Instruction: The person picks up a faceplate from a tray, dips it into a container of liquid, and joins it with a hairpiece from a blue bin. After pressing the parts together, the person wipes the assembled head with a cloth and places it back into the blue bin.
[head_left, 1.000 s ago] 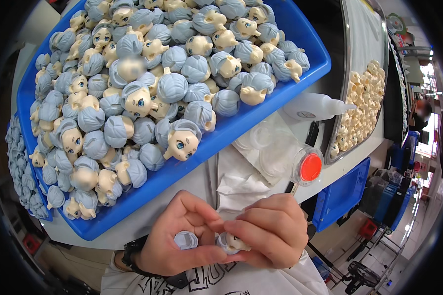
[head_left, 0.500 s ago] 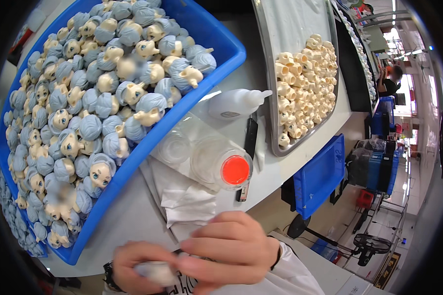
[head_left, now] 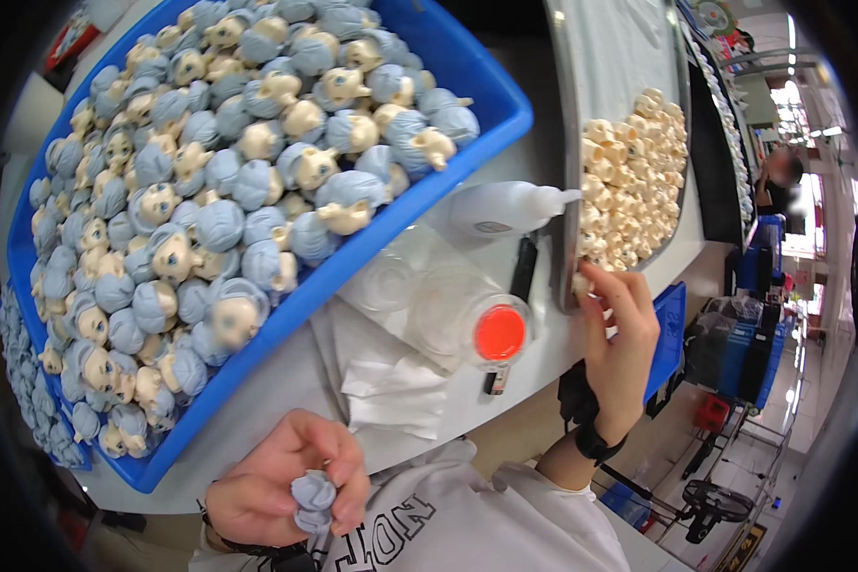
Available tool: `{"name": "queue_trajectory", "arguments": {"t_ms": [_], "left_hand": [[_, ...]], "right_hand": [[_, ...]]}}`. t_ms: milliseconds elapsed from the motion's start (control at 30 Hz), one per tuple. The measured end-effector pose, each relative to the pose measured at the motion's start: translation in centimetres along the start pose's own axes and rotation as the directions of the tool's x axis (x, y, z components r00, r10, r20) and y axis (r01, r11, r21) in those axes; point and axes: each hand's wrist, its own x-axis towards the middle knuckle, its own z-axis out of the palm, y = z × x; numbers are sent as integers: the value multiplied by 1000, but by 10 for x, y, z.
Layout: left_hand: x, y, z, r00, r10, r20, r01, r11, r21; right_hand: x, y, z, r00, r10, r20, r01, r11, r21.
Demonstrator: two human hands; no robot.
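Observation:
Near the lower edge, my left hand (head_left: pixel 286 477) is closed round a small blue-grey doll hair piece (head_left: pixel 313 498); whether a face part sits inside it is hidden. My right hand (head_left: pixel 624 329) reaches to the near corner of a metal tray (head_left: pixel 569 172). Thumb and forefinger pinch a small cream doll part (head_left: pixel 580 283) there. Several more hollow cream doll parts (head_left: pixel 634 181) lie heaped in the tray. At the left, a blue bin (head_left: pixel 353 272) is piled with doll heads (head_left: pixel 221 226) that have cream faces and blue-grey hair.
Between bin and tray stand a white squeeze bottle (head_left: pixel 505 208), a clear jar with a red-orange round top (head_left: pixel 500 332) and a clear cup (head_left: pixel 383 281). A black-handled tool (head_left: pixel 523 270) and folded white tissue (head_left: pixel 396 396) lie near them. A standing fan (head_left: pixel 715 505) is at lower right.
My hands were together at the lower edge; the right has moved up and right to the tray and pinches a cream part. The left still holds its piece. The whole view has shifted.

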Motion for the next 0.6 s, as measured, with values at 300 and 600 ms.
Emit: {"name": "queue_trajectory", "arguments": {"t_ms": [300, 600], "left_hand": [[-2, 4, -13, 987, -106, 117, 88, 984, 153], [0, -1, -7, 992, -83, 99, 61, 975, 213]], "right_hand": [[-2, 0, 7, 993, -21, -119, 20, 1000, -10], [-5, 2, 5, 999, 25, -42, -22, 997, 69]]}}
